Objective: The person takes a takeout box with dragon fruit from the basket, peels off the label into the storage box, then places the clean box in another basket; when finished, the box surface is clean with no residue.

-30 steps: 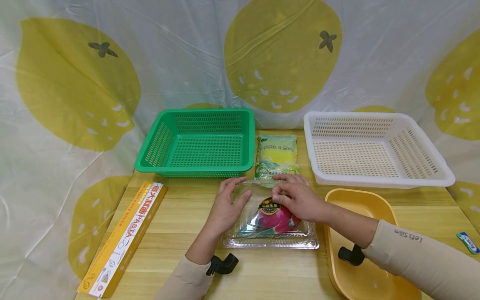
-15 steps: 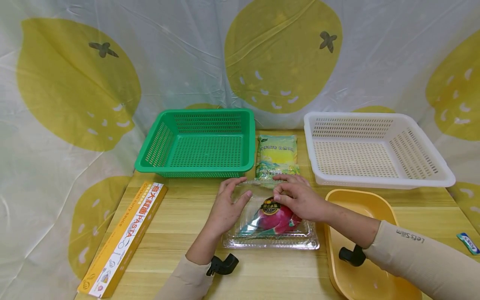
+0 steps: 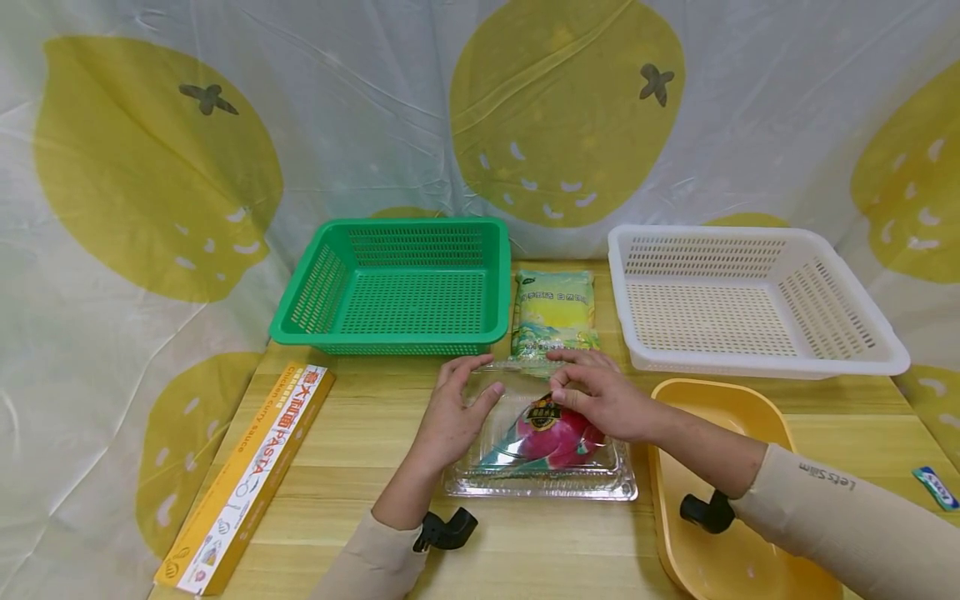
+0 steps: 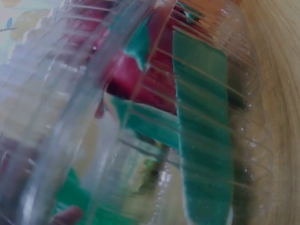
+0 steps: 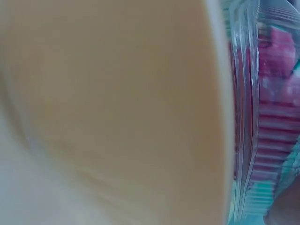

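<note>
A clear plastic clamshell box [image 3: 487, 458] sits on the table in front of me. Inside lies a pink-red fruit with green, leaf-like strips, also close up in the left wrist view, where the fruit [image 4: 126, 77] shows through the ribbed plastic. My left hand [image 3: 453, 417] holds the box's far left corner, thumb on the lid and fingers over the far edge. With thumb and forefinger my right hand [image 3: 603, 400] pinches at the upper edge of a round black-and-gold sticker [image 3: 543, 413] on the lid. Its other fingers reach to the box's far edge.
A green basket [image 3: 390, 340] and a white basket [image 3: 765, 363] stand at the back, a printed green-yellow packet [image 3: 555, 304] between them. On the left lies a long pasta box [image 3: 243, 483]. A yellow tub [image 3: 660, 500] is under my right forearm; a small packet [image 3: 936, 487] is far right.
The sticker's upper edge has shifted slightly right and its print has tilted, along with a small rightward move of my right hand. The left hand stays in place.
</note>
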Demonstrator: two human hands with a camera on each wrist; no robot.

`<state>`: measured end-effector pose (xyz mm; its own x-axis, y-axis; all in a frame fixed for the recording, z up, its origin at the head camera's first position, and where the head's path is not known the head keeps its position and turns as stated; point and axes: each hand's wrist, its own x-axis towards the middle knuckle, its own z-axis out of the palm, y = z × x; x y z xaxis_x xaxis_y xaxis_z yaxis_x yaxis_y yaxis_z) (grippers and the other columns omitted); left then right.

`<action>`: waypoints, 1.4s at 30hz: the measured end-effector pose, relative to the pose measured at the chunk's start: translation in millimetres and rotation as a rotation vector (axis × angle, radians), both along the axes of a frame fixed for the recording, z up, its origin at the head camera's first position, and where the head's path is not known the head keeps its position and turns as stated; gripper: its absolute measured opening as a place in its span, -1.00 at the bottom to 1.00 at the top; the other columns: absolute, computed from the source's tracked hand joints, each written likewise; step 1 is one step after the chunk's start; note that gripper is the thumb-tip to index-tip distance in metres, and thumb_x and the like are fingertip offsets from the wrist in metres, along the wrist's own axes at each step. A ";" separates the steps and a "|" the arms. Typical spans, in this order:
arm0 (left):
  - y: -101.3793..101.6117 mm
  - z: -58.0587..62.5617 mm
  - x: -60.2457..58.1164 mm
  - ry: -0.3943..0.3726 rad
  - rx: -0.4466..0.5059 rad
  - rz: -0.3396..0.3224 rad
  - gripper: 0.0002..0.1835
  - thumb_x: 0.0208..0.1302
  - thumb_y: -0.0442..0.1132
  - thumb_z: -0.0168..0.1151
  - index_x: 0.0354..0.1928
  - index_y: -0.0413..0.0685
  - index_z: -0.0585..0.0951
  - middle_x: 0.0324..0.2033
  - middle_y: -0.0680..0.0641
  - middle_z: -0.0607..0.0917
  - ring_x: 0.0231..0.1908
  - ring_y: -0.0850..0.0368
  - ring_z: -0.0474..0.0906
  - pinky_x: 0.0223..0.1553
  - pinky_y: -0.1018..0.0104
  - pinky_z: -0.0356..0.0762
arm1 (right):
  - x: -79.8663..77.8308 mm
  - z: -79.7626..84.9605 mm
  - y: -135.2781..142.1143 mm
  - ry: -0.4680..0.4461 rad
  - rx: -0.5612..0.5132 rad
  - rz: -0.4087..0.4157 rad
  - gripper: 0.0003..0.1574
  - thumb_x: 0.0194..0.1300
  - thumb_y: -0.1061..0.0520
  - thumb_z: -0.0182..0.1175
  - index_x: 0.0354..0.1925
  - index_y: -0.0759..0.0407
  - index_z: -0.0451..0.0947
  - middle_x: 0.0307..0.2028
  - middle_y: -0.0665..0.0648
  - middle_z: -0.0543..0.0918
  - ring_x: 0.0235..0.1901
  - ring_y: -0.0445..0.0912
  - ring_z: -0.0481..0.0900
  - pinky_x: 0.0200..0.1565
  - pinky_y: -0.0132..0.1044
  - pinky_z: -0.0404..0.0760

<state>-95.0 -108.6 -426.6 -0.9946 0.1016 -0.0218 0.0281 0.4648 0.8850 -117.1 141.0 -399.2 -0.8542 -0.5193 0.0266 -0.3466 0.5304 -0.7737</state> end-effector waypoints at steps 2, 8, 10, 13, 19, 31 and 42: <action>-0.5 0.4 0.1 0.002 0.001 0.001 -0.46 0.45 -0.05 0.27 0.42 0.06 0.47 0.40 -0.14 0.33 0.43 -0.26 0.31 0.39 -0.35 0.29 | -1.7 1.7 1.8 -0.034 -0.019 0.008 -0.82 0.51 0.09 0.16 -0.32 -0.05 0.54 0.43 0.32 0.41 0.48 0.39 0.16 0.43 0.48 -0.06; -1.9 1.8 0.1 -0.003 0.003 0.004 -0.46 0.44 -0.04 0.28 0.41 0.11 0.47 0.40 -0.13 0.34 0.43 -0.26 0.31 0.39 -0.35 0.28 | -6.8 11.8 10.6 -0.184 -0.130 -0.009 -0.79 0.58 0.03 0.06 -0.22 0.09 0.47 0.38 0.29 0.51 0.46 0.39 0.27 0.38 0.37 0.31; -2.2 2.2 0.0 -0.004 -0.002 0.005 -0.46 0.43 -0.04 0.29 0.40 0.14 0.48 0.40 -0.13 0.35 0.43 -0.26 0.32 0.39 -0.35 0.29 | -5.1 15.0 14.8 -0.190 -0.124 -0.035 -0.80 0.57 0.01 0.08 -0.19 0.09 0.49 0.32 0.26 0.57 0.45 0.36 0.31 0.35 0.32 0.39; -2.5 2.7 0.0 -0.006 -0.009 0.010 -0.47 0.42 -0.04 0.30 0.39 0.14 0.50 0.40 -0.13 0.36 0.42 -0.26 0.33 0.38 -0.36 0.30 | -0.1 19.0 23.1 -0.133 -0.086 -0.092 -0.83 0.53 0.01 0.16 -0.17 0.06 0.56 0.17 0.19 0.68 0.39 0.31 0.39 0.33 0.34 0.39; -2.5 2.8 -0.2 -0.007 -0.023 0.018 -0.47 0.40 -0.05 0.33 0.37 0.11 0.51 0.39 -0.14 0.37 0.41 -0.26 0.34 0.36 -0.36 0.32 | 11.6 30.9 50.6 -0.077 -0.055 -0.177 -0.88 0.47 0.04 0.25 -0.16 0.07 0.62 -0.12 0.08 0.69 0.03 0.03 0.67 0.10 -0.07 0.62; -2.6 2.4 -0.5 -0.009 -0.020 0.029 -0.47 0.38 -0.06 0.35 0.36 0.11 0.52 0.39 -0.13 0.37 0.37 -0.28 0.38 0.34 -0.33 0.36 | 29.8 37.2 103.4 -0.058 0.048 -0.253 -0.87 0.45 0.04 0.28 -0.14 0.05 0.65 -0.19 0.01 0.72 -0.27 -0.22 0.64 -0.23 -0.37 0.58; -2.7 2.0 -0.5 -0.006 -0.026 0.029 -0.47 0.38 -0.04 0.35 0.36 0.15 0.52 0.39 -0.11 0.37 0.41 -0.24 0.34 0.38 -0.33 0.31 | 39.9 28.9 148.4 -0.017 0.169 -0.351 -0.82 0.38 0.04 0.35 -0.12 0.08 0.68 -0.27 -0.01 0.73 -0.33 -0.31 0.60 -0.30 -0.43 0.58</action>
